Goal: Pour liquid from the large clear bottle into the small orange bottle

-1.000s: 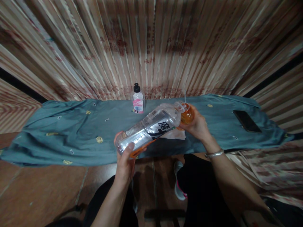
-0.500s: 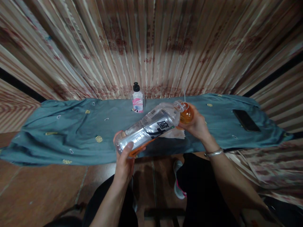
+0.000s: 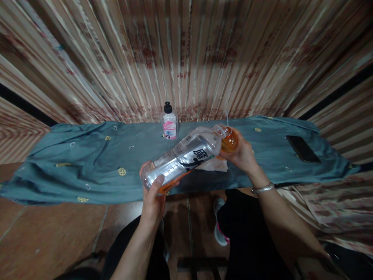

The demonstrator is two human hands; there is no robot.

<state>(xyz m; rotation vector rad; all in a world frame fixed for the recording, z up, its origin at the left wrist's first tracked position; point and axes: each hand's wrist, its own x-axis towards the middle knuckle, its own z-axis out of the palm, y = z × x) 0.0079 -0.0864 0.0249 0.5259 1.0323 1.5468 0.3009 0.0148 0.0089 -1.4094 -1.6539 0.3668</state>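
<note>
A clear bottle (image 3: pixel 183 157) is gripped at its base by the left hand (image 3: pixel 153 202) and tipped over the blue cloth (image 3: pixel 87 163), its neck seemingly pouring into a small orange cup (image 3: pixel 229 142) clasped in the right hand (image 3: pixel 243 155), so steady tilting is called for.

A teal cloth (image 3: pixel 87 163) dotted with small yellow patterns covers the table. A small pink-labelled bottle with a black cap (image 3: pixel 169 123) stands upright near its far edge, and a dark phone (image 3: pixel 303 149) lies flat well apart to the right.
</note>
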